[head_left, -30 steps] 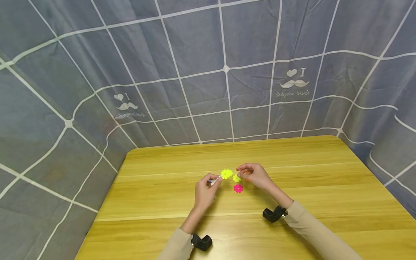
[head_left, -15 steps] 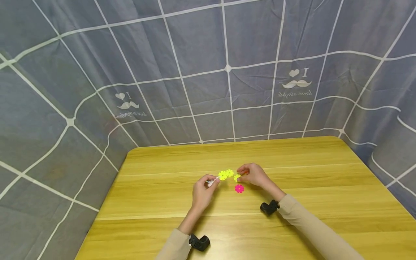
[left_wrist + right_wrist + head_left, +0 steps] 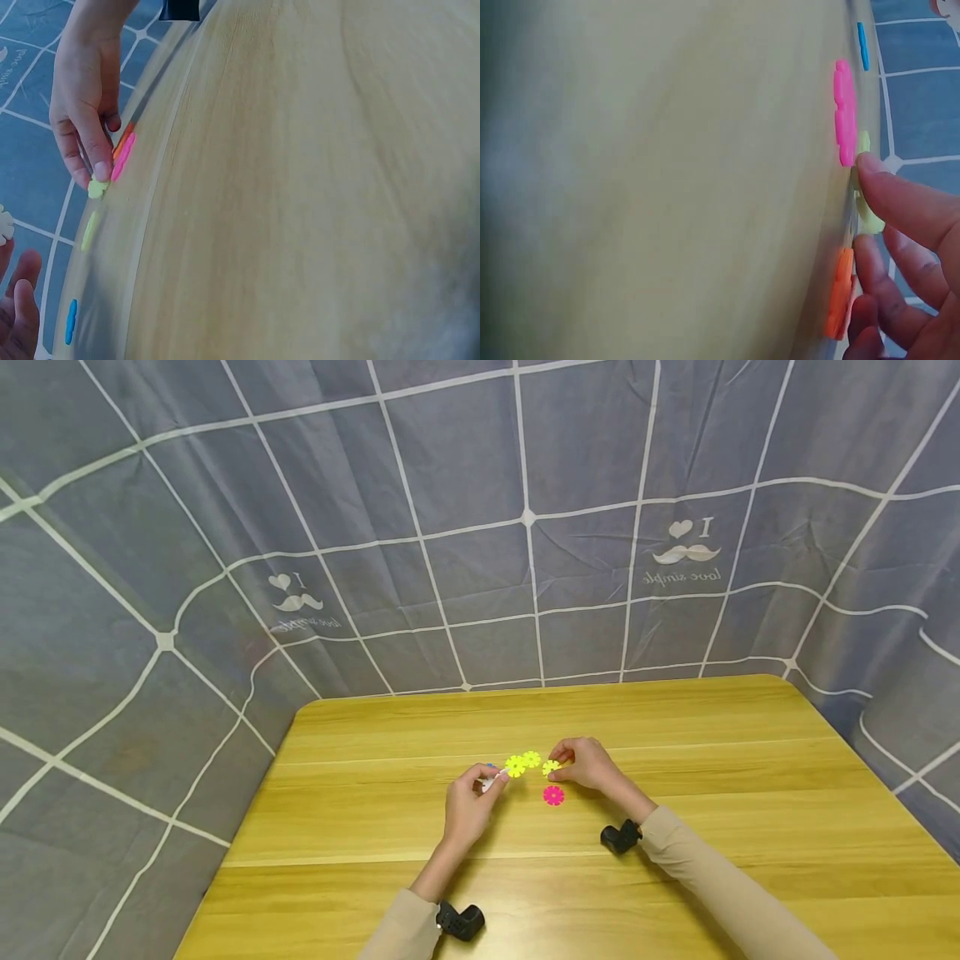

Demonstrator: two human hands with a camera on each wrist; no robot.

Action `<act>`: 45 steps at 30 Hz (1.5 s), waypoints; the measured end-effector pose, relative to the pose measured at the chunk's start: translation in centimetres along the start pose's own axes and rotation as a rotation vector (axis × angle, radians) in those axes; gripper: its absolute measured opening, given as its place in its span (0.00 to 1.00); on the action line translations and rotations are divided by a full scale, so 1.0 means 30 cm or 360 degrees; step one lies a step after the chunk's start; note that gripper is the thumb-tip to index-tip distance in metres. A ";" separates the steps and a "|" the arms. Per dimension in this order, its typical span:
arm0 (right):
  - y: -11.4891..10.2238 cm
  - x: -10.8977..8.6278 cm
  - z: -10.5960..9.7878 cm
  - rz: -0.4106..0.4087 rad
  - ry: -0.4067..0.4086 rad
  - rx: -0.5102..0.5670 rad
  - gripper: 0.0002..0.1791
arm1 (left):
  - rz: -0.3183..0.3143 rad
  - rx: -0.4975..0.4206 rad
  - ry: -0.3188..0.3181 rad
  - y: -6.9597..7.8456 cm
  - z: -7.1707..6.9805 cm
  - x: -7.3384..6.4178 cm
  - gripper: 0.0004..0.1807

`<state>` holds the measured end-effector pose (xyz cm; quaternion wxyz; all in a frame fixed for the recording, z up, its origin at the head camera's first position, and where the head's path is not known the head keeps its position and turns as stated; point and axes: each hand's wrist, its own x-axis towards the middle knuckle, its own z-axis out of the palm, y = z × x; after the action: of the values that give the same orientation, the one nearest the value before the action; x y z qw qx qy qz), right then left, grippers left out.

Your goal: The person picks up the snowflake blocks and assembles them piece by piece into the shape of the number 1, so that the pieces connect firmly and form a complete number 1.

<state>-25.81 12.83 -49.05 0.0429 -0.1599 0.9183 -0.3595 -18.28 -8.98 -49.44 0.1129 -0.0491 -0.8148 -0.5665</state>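
Observation:
My left hand (image 3: 467,807) pinches a white flower-shaped plastic disc (image 3: 488,782) between thumb and fingers. A yellow-green flower disc (image 3: 515,766) sits at that white disc's far edge, turned face-on in the head view. To the right, my right hand (image 3: 588,766) pinches another yellow-green disc (image 3: 551,767) by its edge; the right wrist view has the thumb (image 3: 900,199) against it. A third yellow-green disc (image 3: 89,230) lies on the table between the hands. The pink disc (image 3: 553,795) lies just in front of my right fingertips.
An orange disc (image 3: 840,295) lies under my right hand, hidden from the head view. The blue disc (image 3: 71,321) is on the table near my left hand. Behind the wooden table (image 3: 360,835) hangs a grey curtain (image 3: 465,568) with white lines.
My right hand has closed its fingertips on the yellow-green disc and lifted its edge slightly, covering the orange disc in the head view. My left hand has shifted slightly left with its discs.

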 end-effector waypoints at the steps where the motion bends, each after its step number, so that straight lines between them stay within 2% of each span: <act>1: 0.000 -0.002 -0.001 0.0005 -0.0001 0.0026 0.14 | 0.0002 -0.0004 0.0002 0.001 0.000 0.000 0.09; 9: -0.004 -0.013 -0.009 0.0026 0.0047 0.0202 0.06 | -0.0022 -0.0084 0.0005 0.007 0.008 -0.004 0.10; 16: -0.035 -0.033 -0.033 -0.0035 0.0059 0.0208 0.08 | -0.0100 -0.0197 -0.0033 0.020 0.014 -0.005 0.10; 23: -0.061 -0.048 -0.046 -0.0090 0.0137 0.0343 0.09 | -0.0111 -0.0249 -0.0036 0.072 0.006 -0.016 0.10; 27: -0.078 -0.053 -0.047 -0.0088 0.0164 0.0470 0.10 | -0.0165 -0.0276 -0.0026 0.047 0.015 -0.008 0.10; 32: -0.094 -0.059 -0.050 -0.0126 0.0160 0.0605 0.11 | -0.0244 -0.0383 -0.0074 0.024 0.019 0.009 0.10; 37: -0.104 -0.066 -0.054 -0.0153 0.0157 0.0648 0.11 | -0.0302 -0.0453 -0.0119 0.087 -0.002 0.002 0.10; 40: -0.109 -0.067 -0.055 -0.0153 0.0164 0.0671 0.12 | -0.0292 -0.0455 -0.0141 0.125 -0.014 -0.007 0.10; 45: -0.119 -0.066 -0.055 -0.0153 0.0167 0.0692 0.11 | -0.0314 -0.0465 -0.0171 0.134 -0.013 -0.008 0.11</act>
<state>-23.32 12.08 -45.48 0.0113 -0.1715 0.8115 -0.5585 -17.18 -7.90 -45.70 0.0047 -0.0150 -0.7297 -0.6836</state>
